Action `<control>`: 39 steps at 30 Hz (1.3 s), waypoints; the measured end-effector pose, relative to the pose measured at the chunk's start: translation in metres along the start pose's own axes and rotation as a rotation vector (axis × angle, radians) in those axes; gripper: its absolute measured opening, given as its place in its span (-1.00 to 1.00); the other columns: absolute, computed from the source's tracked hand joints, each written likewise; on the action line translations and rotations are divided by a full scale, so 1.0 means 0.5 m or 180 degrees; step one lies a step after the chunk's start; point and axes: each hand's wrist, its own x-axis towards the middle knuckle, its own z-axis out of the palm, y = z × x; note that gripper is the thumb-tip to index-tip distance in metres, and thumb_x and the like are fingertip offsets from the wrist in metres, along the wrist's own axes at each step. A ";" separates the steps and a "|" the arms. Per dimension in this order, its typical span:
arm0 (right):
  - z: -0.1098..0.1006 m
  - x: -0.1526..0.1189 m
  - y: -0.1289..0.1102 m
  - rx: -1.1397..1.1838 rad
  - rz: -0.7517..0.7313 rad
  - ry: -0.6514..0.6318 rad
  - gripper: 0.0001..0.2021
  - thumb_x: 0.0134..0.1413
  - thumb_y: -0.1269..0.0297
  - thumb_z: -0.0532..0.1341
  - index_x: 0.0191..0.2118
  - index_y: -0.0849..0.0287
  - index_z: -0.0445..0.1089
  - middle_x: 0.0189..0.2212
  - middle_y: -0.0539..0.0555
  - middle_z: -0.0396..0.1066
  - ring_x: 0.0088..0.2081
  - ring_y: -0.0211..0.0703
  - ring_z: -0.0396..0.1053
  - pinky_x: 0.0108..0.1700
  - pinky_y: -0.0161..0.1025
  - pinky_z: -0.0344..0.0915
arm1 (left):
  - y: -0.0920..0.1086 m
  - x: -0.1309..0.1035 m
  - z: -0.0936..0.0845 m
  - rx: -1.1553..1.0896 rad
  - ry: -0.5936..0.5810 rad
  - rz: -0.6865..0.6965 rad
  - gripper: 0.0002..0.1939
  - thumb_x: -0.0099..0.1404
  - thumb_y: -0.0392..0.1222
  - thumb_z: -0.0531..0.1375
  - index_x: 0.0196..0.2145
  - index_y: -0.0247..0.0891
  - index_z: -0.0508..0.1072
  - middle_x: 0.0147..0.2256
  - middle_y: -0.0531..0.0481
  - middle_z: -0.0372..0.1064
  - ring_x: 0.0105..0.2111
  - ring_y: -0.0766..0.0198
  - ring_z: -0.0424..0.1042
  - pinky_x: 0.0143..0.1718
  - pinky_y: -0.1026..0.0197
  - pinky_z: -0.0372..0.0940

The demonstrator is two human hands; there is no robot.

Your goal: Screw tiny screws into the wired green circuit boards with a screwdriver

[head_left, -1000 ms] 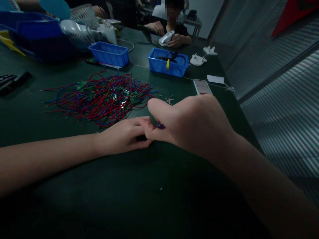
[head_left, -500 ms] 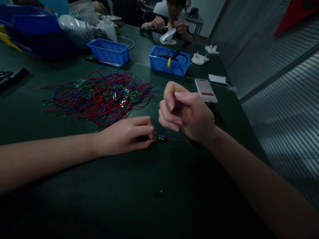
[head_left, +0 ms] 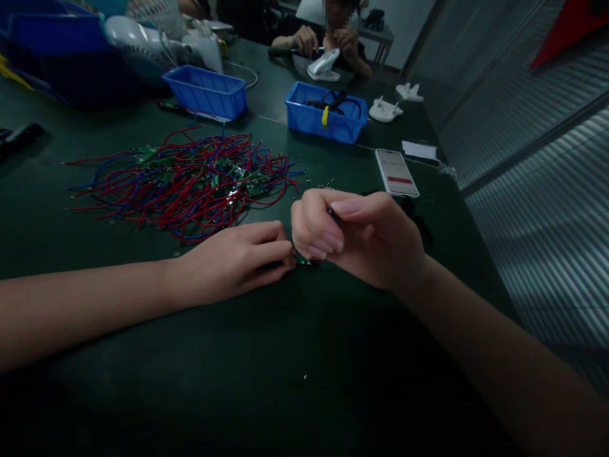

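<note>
My left hand point(head_left: 242, 259) rests on the dark green table with its fingertips pinched on the edge of a small green circuit board point(head_left: 303, 259). Just right of it and higher, my right hand point(head_left: 354, 238) is closed, with a small dark piece showing between thumb and index finger; what it is I cannot make out. That hand covers the wires of the board. Behind my left hand lies a tangled pile of red and blue wires with green boards point(head_left: 200, 181). Several tiny metal parts point(head_left: 321, 184) lie behind my right hand.
A phone point(head_left: 397, 172) lies right of my right hand. Two blue bins point(head_left: 207, 92) point(head_left: 323, 120) stand behind the wires, the right one holding black cables. Across the table a person's hands point(head_left: 307, 41) work at a white part. A white fan point(head_left: 137, 44) lies back left.
My right hand has come down and left, over the board's wires, and its fingers have closed further. A dark piece now shows in its grip. My left hand has barely moved.
</note>
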 end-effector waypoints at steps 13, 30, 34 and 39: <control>-0.027 -0.011 -0.003 -0.0428 -0.0087 0.0888 -0.89 0.13 0.29 0.15 -0.30 0.17 0.40 -0.33 -0.04 0.43 -0.27 -0.31 0.42 -0.10 -0.25 0.34 | 0.002 0.015 -0.007 -0.0485 -0.0383 -0.0638 -0.87 0.35 -0.11 0.11 -0.18 -0.17 0.34 -0.19 0.05 0.27 -0.24 0.34 0.35 -0.23 0.30 0.28; -0.029 -0.001 -0.003 -0.0028 -0.0048 0.1080 -0.62 0.31 0.10 -0.13 -0.47 0.12 0.20 -0.59 -0.11 -0.11 -0.52 -0.35 0.06 -0.28 -0.34 0.21 | 0.002 0.015 -0.001 -0.0185 -0.0304 -0.0694 -0.83 0.34 -0.09 0.12 -0.15 -0.16 0.29 -0.24 0.06 0.28 -0.31 0.35 0.33 -0.29 0.31 0.21; -0.029 -0.004 -0.009 -0.0096 0.0009 0.0700 -0.53 0.34 0.09 -0.16 -0.53 0.16 0.22 -0.57 -0.07 0.01 -0.46 -0.35 0.12 -0.24 -0.33 0.21 | 0.003 0.013 -0.001 -0.0189 -0.0305 -0.0736 -0.81 0.34 -0.06 0.12 -0.15 -0.17 0.28 -0.24 0.06 0.28 -0.32 0.35 0.33 -0.28 0.30 0.22; -0.035 -0.008 -0.001 -0.0442 -0.0161 0.0159 -0.70 0.29 0.20 0.03 -0.38 0.21 0.39 -0.46 -0.04 0.28 -0.36 -0.35 0.27 -0.20 -0.32 0.24 | 0.004 0.014 -0.003 -0.0176 -0.0338 -0.0711 -0.79 0.35 -0.06 0.10 -0.12 -0.19 0.27 -0.23 0.03 0.29 -0.32 0.33 0.33 -0.29 0.29 0.23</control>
